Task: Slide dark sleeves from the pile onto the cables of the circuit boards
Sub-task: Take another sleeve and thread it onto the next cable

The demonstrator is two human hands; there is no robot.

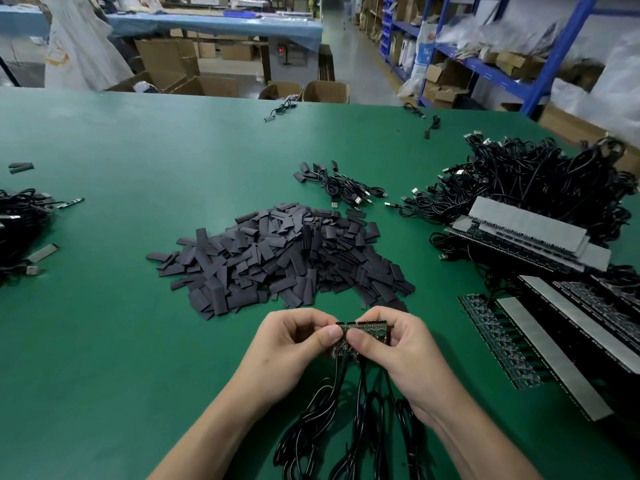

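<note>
Near the counter's (104,323) front edge, my left hand (294,344) and right hand (398,344) pinch a strip of circuit boards (363,330), cables (332,410) trailing toward me. The pile of dark sleeves (277,258) lies just beyond, mid-counter.

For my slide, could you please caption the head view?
Left hand and right hand pinch circuit boards near the sleeve pile.

We record a green bench (104,306). At its centre lies a pile of dark sleeves (277,258), with a small bundle of cables (343,188) behind it. To the right sits a large tangle of black cables (536,181), with rows of circuit boards (502,341) nearer us. Further cables (20,216) lie at the left edge, with two loose sleeves (21,167) beyond them
</note>
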